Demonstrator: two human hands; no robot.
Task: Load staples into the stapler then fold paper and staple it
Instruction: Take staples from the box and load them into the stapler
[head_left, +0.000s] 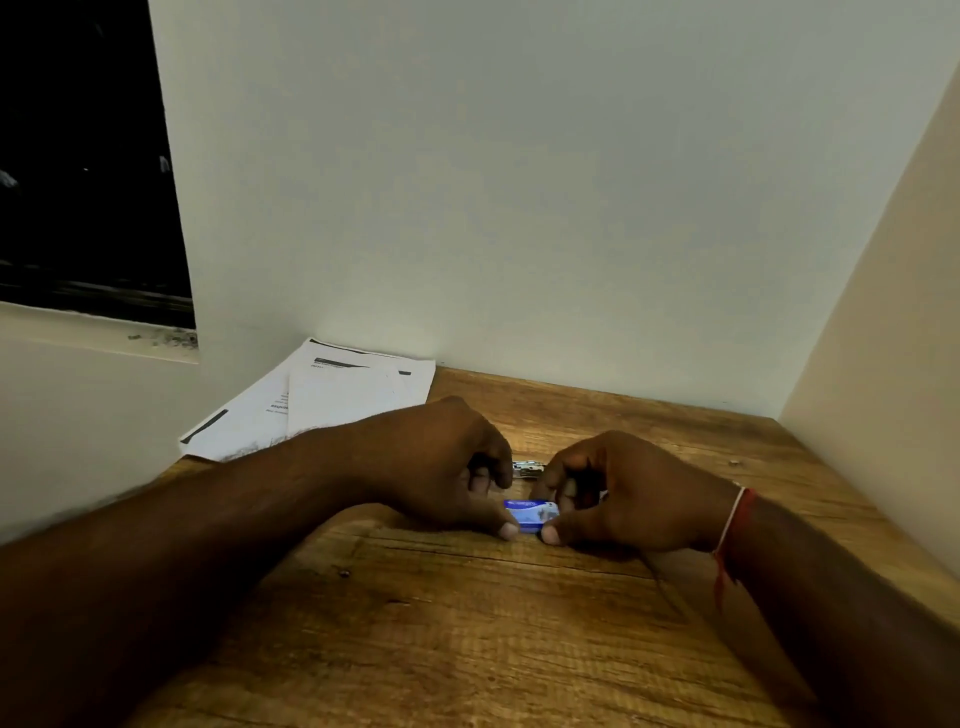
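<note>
Box (531, 514) btwn L hand (447, 462), R hand (623, 493) fingers (551, 534).

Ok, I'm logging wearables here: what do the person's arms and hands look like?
Both forearms are bare, no sleeves in view. The left hand shows no watch or band. The right hand has a thin red and white thread band round its wrist, a loose red end hanging down. No rings show on the visible fingers.

A wooden table (467, 623) carries printed papers (332, 400) at its far left corner and a small blue box (530, 514).
</note>
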